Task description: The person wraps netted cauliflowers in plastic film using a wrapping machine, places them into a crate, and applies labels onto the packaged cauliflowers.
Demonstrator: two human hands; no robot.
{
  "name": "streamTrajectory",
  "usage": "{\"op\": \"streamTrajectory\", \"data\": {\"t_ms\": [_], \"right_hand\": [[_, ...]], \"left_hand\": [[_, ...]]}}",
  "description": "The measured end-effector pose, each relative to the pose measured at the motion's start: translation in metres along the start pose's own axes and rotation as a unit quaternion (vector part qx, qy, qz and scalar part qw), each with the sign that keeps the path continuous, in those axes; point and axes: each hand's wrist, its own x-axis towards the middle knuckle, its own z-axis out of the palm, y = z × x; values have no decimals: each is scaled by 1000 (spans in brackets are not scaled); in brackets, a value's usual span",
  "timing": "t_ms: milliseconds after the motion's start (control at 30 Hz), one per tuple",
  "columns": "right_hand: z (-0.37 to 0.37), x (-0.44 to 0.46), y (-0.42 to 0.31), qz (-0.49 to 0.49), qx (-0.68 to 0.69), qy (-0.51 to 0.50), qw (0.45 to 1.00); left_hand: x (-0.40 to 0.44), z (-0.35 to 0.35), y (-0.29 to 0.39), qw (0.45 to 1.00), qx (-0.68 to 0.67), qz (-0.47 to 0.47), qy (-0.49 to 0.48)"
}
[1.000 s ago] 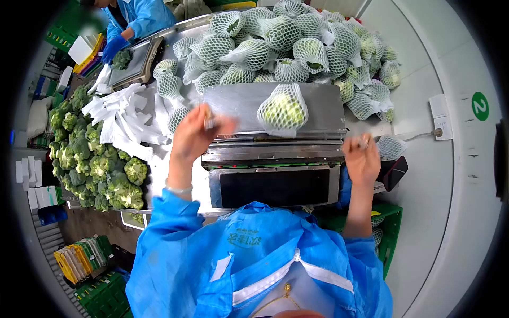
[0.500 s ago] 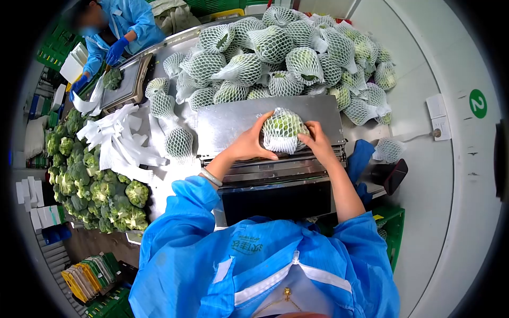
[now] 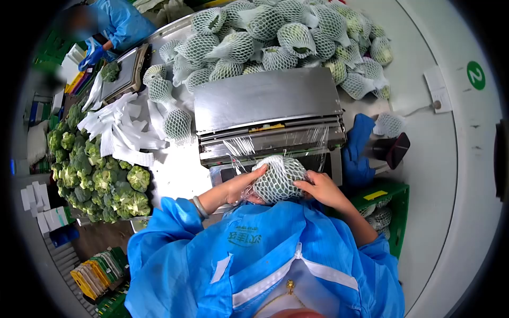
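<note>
A round green vegetable [image 3: 280, 179] in a white foam net is held close in front of my chest. My left hand [image 3: 245, 186] grips its left side, fingers partly under it and in clear film. My right hand [image 3: 323, 190] holds the right side, thumb on the net. Clear plastic film [image 3: 316, 146] stretches from the wrapping machine [image 3: 268, 100] down to the vegetable. The machine's flat metal plate lies beyond my hands. What kind of vegetable is inside the net I cannot tell.
Netted vegetables [image 3: 265, 24] are heaped behind the machine. Broccoli heads [image 3: 101, 183] are piled at left, beside white foam nets [image 3: 119, 127]. A green crate [image 3: 400, 212] stands at lower right. A co-worker [image 3: 119, 24] in blue is at upper left, near a scale [image 3: 124, 74].
Both hands have brought the netted vegetable from the metal plate toward my chest, and it has been turned. Clear film now stretches behind it. The co-worker's arms have shifted.
</note>
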Motion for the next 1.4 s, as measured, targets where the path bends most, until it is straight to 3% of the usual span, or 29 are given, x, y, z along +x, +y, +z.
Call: {"op": "streamTrajectory", "data": {"t_ms": [67, 167, 233, 300, 400, 433, 500, 533, 567, 600, 700, 733, 767, 833, 967, 1067, 1100, 1200, 1300, 1333, 1400], "right_hand": [[16, -4, 22, 35, -9, 50, 998], [36, -7, 58, 37, 96, 122, 987], [56, 1, 90, 61, 262, 176, 947], [67, 3, 102, 86, 342, 220, 910], [71, 7, 110, 39, 101, 354, 929], [70, 11, 120, 54, 93, 354, 929], [70, 18, 133, 24, -144, 401, 904], [69, 21, 134, -12, -185, 402, 896], [72, 26, 133, -48, -227, 401, 886], [75, 32, 132, -85, -267, 397, 874], [86, 55, 129, -111, -235, 424, 868], [94, 55, 129, -142, -97, 395, 902], [103, 48, 129, -171, 40, 361, 916], [122, 23, 122, -190, 254, 261, 912], [125, -42, 66, -141, 400, 28, 905], [118, -70, 37, -196, 378, 2, 905], [116, -74, 27, -301, 317, 63, 897], [116, -98, 14, -329, 288, 106, 893], [122, -118, -2, -328, 270, 178, 887], [120, -130, -4, -316, 247, 205, 893], [125, -152, -9, -267, 143, 296, 906]], "left_hand": [[18, -18, -35, 994, -102, 1, -35], [12, -13, -75, 988, -55, 142, 2], [19, -24, -103, 980, -18, 180, 87], [29, -38, -120, 968, 13, 194, 161], [41, -40, -112, 933, -26, 226, 280], [44, -44, -108, 923, -9, 228, 309], [61, -42, -109, 902, 65, 228, 362], [75, -44, -110, 773, 299, 325, 455], [89, -45, -112, 573, 505, 396, 510], [88, -30, -102, 525, 597, 346, 499], [107, -20, -94, 544, 594, 372, 461], [112, -20, -90, 585, 567, 370, 447], [113, -17, -88, 625, 476, 475, 396], [93, 19, -78, 730, 286, 566, 253], [24, 43, -66, 778, 326, 523, 119], [10, 56, -57, 692, 313, 649, -44], [10, 59, -54, 733, 298, 610, -48], [19, 67, -60, 862, 240, 443, -53], [31, 106, -85, 891, 254, 366, -94], [31, 106, -91, 929, 207, 275, -133], [32, 108, -97, 918, 210, 275, -196]]}}
